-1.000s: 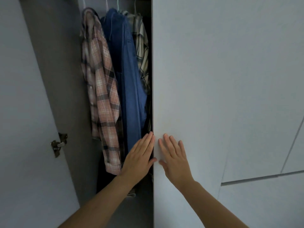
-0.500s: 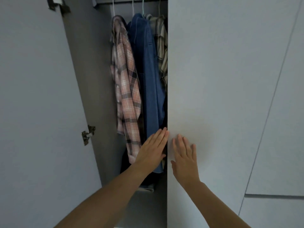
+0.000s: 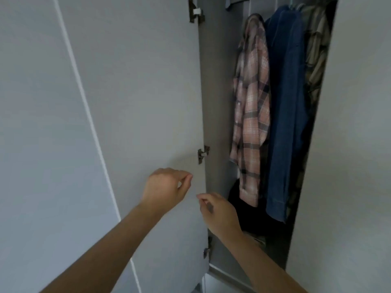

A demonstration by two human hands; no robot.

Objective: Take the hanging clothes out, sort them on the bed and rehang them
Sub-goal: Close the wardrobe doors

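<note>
Three garments hang on hangers inside the open wardrobe: a pink plaid shirt (image 3: 251,123) at the left, a blue denim garment (image 3: 285,113) in the middle and a beige plaid shirt (image 3: 315,49) half hidden behind the right door. My left hand (image 3: 167,189) hovers in front of the open left door with its fingers loosely curled, holding nothing. My right hand (image 3: 218,210) is just below and to the right of it, near the door's hinge edge, also loosely curled around nothing. Neither hand touches the clothes.
The left wardrobe door (image 3: 137,102) stands swung open, with metal hinges (image 3: 203,154) along its edge. The right door (image 3: 355,144) covers the wardrobe's right part. A dark pile of clothing (image 3: 249,210) lies low inside. The hanging rail (image 3: 239,0) shows at the top.
Both hands have left the right door's edge, moved left and curled their fingers. My view has swung left, so the wardrobe opening now sits at the right.
</note>
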